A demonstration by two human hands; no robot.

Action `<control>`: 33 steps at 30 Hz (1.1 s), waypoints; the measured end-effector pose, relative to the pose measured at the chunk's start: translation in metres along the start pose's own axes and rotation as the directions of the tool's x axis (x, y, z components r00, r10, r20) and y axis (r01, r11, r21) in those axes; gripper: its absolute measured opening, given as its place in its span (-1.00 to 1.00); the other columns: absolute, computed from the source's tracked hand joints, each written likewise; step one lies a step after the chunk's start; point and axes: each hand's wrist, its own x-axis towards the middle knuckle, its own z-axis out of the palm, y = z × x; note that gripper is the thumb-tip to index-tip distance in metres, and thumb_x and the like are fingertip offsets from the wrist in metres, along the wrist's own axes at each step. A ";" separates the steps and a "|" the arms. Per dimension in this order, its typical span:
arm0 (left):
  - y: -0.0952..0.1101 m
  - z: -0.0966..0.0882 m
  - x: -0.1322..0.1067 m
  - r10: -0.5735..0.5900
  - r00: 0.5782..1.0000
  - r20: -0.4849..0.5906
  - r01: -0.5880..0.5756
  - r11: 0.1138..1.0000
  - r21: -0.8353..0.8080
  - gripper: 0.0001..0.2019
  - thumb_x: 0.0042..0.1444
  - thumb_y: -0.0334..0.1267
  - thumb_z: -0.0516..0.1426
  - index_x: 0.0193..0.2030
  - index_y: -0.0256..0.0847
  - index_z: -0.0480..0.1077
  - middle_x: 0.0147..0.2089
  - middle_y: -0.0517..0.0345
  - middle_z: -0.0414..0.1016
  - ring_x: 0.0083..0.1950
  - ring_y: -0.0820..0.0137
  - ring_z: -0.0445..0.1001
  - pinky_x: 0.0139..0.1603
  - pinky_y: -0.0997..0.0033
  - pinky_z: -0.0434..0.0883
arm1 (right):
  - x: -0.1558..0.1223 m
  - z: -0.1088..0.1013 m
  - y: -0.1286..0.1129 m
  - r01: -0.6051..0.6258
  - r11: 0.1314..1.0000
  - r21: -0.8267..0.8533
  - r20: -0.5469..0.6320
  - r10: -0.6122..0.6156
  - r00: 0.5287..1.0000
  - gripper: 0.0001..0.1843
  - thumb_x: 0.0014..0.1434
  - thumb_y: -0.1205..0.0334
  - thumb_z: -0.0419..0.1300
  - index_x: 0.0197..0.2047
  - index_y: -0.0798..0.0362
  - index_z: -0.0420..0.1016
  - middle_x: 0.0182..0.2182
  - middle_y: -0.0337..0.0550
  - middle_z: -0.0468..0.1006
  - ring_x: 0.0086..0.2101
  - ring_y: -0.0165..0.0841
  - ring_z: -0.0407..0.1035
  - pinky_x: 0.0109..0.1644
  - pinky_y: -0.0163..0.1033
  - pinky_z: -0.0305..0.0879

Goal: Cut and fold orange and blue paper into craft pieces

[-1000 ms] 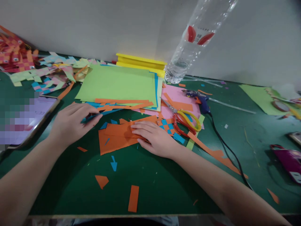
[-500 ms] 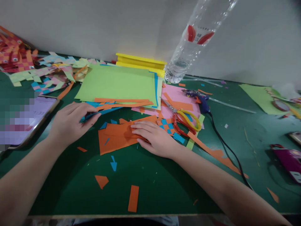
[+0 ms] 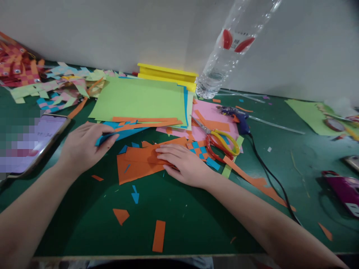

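My left hand (image 3: 84,145) pinches the near end of a blue paper strip (image 3: 123,133) that runs out from under the green paper stack (image 3: 140,99). My right hand (image 3: 183,164) lies flat, fingers together, pressing down on an orange paper piece (image 3: 134,164) in the middle of the green table (image 3: 196,220). A small orange-and-blue woven square (image 3: 199,149) lies just right of my right hand's fingers. Loose orange strips (image 3: 146,121) rest along the near edge of the green stack.
Red-and-yellow scissors (image 3: 221,142) lie on pink paper to the right. A blue glue gun (image 3: 241,121) trails a black cord. A clear bottle (image 3: 224,56) leans at the wall. A phone (image 3: 30,144) sits left, woven paper pieces (image 3: 53,89) at back left. Paper scraps (image 3: 159,235) dot the front.
My left hand has drawn the blue strip a little further out toward the left, so more blue shows beneath the orange strips. My right hand has stayed put.
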 end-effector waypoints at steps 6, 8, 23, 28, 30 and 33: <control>-0.001 0.002 -0.006 -0.057 0.998 -0.021 0.057 0.998 0.024 -0.87 0.27 -0.22 0.03 -0.20 -0.23 0.32 -0.38 0.13 0.43 -0.39 0.41 0.44 -0.37 0.46 0.38 | -0.001 0.000 0.001 0.004 1.000 -0.004 -0.003 -0.004 1.000 -0.71 0.27 0.29 0.03 0.01 0.13 0.43 0.10 -0.02 0.47 0.14 -0.26 0.29 0.24 -0.03 0.23; -0.001 0.002 -0.009 -0.102 0.993 -0.051 0.103 0.994 0.031 -0.83 0.28 -0.19 0.01 -0.18 -0.24 0.32 -0.37 0.12 0.42 -0.41 0.41 0.44 -0.41 0.48 0.37 | -0.001 0.001 0.002 0.004 1.000 -0.004 -0.007 -0.004 1.000 -0.72 0.27 0.28 0.03 0.02 0.10 0.42 0.10 -0.03 0.47 0.14 -0.26 0.29 0.23 -0.01 0.25; 0.002 0.001 -0.005 -0.036 0.999 -0.029 0.036 0.999 0.016 -0.86 0.27 -0.19 0.03 -0.21 -0.21 0.31 -0.34 0.10 0.50 -0.37 0.40 0.49 -0.36 0.49 0.40 | 0.000 0.000 0.001 -0.001 1.000 0.000 0.002 0.001 1.000 -0.71 0.27 0.28 0.03 0.02 0.11 0.42 0.10 -0.03 0.48 0.15 -0.26 0.30 0.24 -0.01 0.24; 0.001 0.001 -0.004 0.064 0.997 0.047 -0.065 0.998 0.001 -0.87 0.26 -0.22 0.05 -0.25 -0.21 0.32 -0.40 0.10 0.49 -0.39 0.34 0.48 -0.40 0.43 0.37 | 0.000 -0.001 0.000 -0.003 1.000 -0.002 0.000 0.003 1.000 -0.71 0.27 0.29 0.03 0.01 0.12 0.43 0.10 -0.03 0.48 0.14 -0.25 0.31 0.24 -0.02 0.24; 0.001 0.001 -0.003 0.089 0.994 0.058 -0.089 0.996 0.003 -0.88 0.25 -0.21 0.06 -0.26 -0.18 0.31 -0.44 0.15 0.47 -0.41 0.34 0.48 -0.43 0.42 0.36 | 0.000 -0.001 0.000 -0.008 1.000 0.003 0.002 0.008 1.000 -0.71 0.26 0.29 0.03 0.02 0.09 0.42 0.11 -0.04 0.47 0.14 -0.26 0.31 0.24 -0.01 0.24; 0.002 0.001 -0.004 0.083 0.994 0.069 -0.084 0.996 0.001 -0.88 0.24 -0.15 0.08 -0.23 -0.12 0.30 -0.44 0.22 0.48 -0.43 0.37 0.48 -0.42 0.44 0.37 | 0.001 -0.002 0.000 -0.009 1.000 0.015 0.005 0.009 1.000 -0.70 0.26 0.29 0.03 0.02 0.09 0.43 0.11 -0.01 0.47 0.15 -0.26 0.30 0.23 0.01 0.24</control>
